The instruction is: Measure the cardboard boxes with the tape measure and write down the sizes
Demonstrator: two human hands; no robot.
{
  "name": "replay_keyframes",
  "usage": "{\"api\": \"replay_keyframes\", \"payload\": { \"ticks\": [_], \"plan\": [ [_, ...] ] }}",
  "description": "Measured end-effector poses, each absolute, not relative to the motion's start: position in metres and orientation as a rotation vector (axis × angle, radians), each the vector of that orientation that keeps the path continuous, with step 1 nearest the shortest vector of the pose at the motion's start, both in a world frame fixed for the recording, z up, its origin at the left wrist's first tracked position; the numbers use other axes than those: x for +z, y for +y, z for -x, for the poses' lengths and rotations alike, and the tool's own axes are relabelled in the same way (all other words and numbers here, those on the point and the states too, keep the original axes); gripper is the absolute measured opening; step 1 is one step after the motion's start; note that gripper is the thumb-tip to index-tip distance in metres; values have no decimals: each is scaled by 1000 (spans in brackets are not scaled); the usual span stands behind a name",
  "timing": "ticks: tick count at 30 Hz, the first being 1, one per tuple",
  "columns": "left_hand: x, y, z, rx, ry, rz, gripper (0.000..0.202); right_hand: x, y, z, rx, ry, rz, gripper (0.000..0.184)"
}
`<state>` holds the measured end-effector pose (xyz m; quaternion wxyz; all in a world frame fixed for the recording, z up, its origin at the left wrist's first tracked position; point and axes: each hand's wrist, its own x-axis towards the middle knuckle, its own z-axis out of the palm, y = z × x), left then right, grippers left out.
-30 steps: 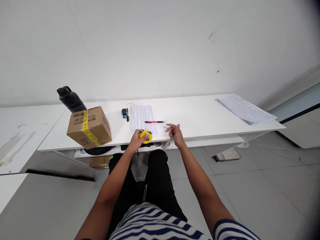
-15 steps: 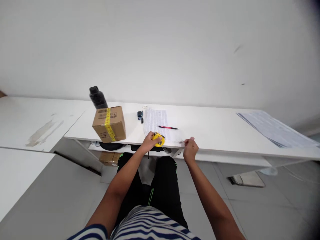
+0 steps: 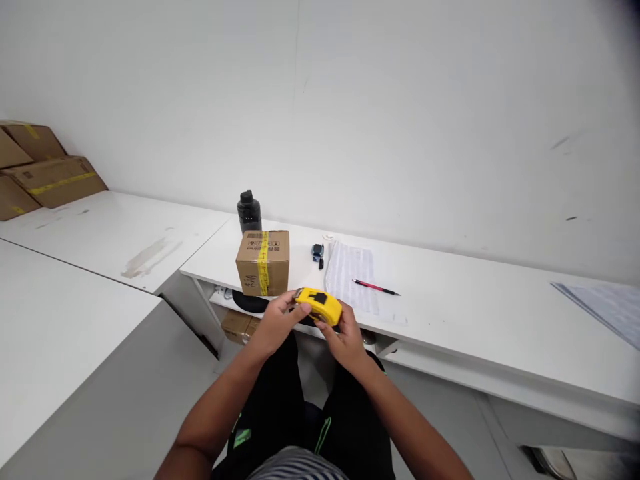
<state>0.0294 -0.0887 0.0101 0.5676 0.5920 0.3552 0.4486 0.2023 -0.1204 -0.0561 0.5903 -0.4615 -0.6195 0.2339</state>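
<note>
A yellow tape measure [image 3: 327, 308] with a black button is held between both hands, in front of the desk's near edge. My left hand [image 3: 280, 320] grips its left end, where the metal hook shows, with the thumb on the near side. Fingers of my right hand [image 3: 347, 337] close round the right end of the case. Just beyond the left hand stands a closed cardboard box [image 3: 250, 275] with yellow tape across it. Printed paper sheets [image 3: 345, 267] lie past the tape measure, and a red and black pen [image 3: 375, 287] rests across them.
Behind the box stands a dark bottle [image 3: 249, 212]. A small blue-black gadget [image 3: 317, 252] lies between box and papers. More sheets [image 3: 605, 310] are at the desk's right. Larger cartons [image 3: 55, 181] sit at the far left. Below the desktop, a shelf [image 3: 450, 373] holds things.
My right hand has come in from the right and now grips the tape measure too. The tape measure has been turned. My view has swung left, bringing the far-left cartons into sight.
</note>
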Motion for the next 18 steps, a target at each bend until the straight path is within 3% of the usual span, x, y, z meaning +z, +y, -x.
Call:
{"api": "replay_keyframes", "payload": {
  "ticks": [9,14,18],
  "plan": [
    [48,-50,69,1081,1001,-1183,37,48,-59,-202,518,-2141,964,49],
    [68,12,125,1214,1200,-1213,44,61,-21,-252,572,-1883,1220,67],
    [65,49,132,952,1512,-1381,47,51,6,-272,635,-1827,1310,61]
  ]
}}
